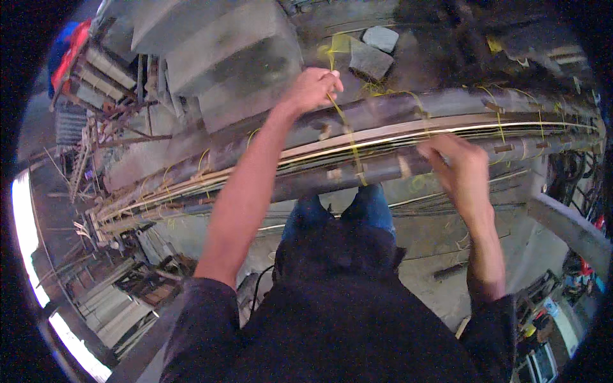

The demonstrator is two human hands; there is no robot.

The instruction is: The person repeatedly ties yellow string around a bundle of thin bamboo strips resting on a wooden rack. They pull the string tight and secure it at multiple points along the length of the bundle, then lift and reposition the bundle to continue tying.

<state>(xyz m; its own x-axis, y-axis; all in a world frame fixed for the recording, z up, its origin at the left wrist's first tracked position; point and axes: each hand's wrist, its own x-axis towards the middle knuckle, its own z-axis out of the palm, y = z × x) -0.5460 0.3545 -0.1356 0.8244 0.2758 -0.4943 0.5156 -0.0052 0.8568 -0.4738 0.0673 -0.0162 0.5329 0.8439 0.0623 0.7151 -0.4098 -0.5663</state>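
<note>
My left hand (pixel 316 89) is closed on a yellow string (pixel 340 113), holding it up above the far side of a long frame. From the fingers the string runs down across a bundle of long thin strips (pixel 383 132), pale and dark, which lies between two long dark pipes. The near pipe (pixel 377 169) lies just in front of my legs, and the far pipe (pixel 456 104) runs beyond the strips. Above the near pipe, right of the string, is my right hand (pixel 461 169). Its fingers bend toward the strips but are blurred, and anything between them cannot be made out.
More yellow ties (pixel 500 121) cross the pipes at intervals. Beyond the far pipe lie grey blocks (pixel 371 60) and a tangle of yellow string (pixel 338 46). Large grey slabs (pixel 223 51) stand at the far left. A metal beam (pixel 568 220) is at the right.
</note>
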